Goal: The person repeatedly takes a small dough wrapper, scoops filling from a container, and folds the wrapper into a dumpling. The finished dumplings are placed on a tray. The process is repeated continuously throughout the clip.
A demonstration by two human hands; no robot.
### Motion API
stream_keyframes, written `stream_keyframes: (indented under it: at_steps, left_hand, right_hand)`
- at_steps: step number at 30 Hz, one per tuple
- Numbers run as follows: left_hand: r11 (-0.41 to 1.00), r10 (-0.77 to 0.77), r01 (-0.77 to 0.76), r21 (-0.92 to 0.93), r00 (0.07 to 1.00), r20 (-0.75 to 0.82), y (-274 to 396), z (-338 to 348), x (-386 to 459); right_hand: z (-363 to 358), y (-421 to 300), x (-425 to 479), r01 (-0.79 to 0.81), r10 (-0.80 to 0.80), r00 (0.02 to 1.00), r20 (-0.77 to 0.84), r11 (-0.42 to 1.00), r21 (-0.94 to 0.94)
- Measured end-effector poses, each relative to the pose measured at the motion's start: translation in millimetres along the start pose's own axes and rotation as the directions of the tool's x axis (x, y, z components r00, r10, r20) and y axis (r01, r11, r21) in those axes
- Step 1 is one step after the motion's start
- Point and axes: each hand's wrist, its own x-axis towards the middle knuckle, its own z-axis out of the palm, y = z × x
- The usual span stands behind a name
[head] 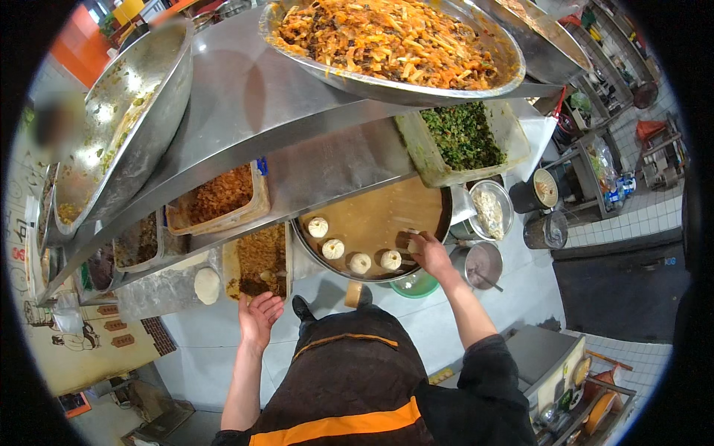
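Note:
My right hand (432, 256) reaches over the right side of a large round pan (368, 203) with a tan inner surface. Its fingertips are on a small pale stuffed bun (413, 245), partly hidden by the fingers. Along the pan's near side sit several pleated buns, among them a left one (318, 227) and one close to my hand (391, 260). My left hand (259, 318), palm up with the fingers apart, holds nothing. It is just below the near edge of a rectangular tub of brown filling (259, 253), in which a utensil lies.
Above the pan runs a steel shelf (223, 83) carrying a big bowl of orange filling (390, 44) and a tilted-looking steel bowl (128, 122). Tubs of green filling (463, 136) and reddish filling (220, 192) flank the pan. A dough piece (207, 286) lies left.

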Motion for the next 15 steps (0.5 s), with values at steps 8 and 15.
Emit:
stream_keyframes:
  at_steps: [8, 15]
  left_hand:
    - [0.996, 0.013, -0.019, -0.083, 0.998, -0.069, 5.9, -56.7, 5.2]
    - [0.976, 0.207, -0.155, 0.154, 0.878, -0.432, 35.4, -185.8, 71.0]
  right_hand:
    - [13.8, 9.3, 7.8, 0.002, -0.003, 1.000, -0.007, 0.988, -0.155]
    - [-6.1, -92.4, 26.3, 0.045, -0.060, 0.988, -0.145, 0.994, -0.104]
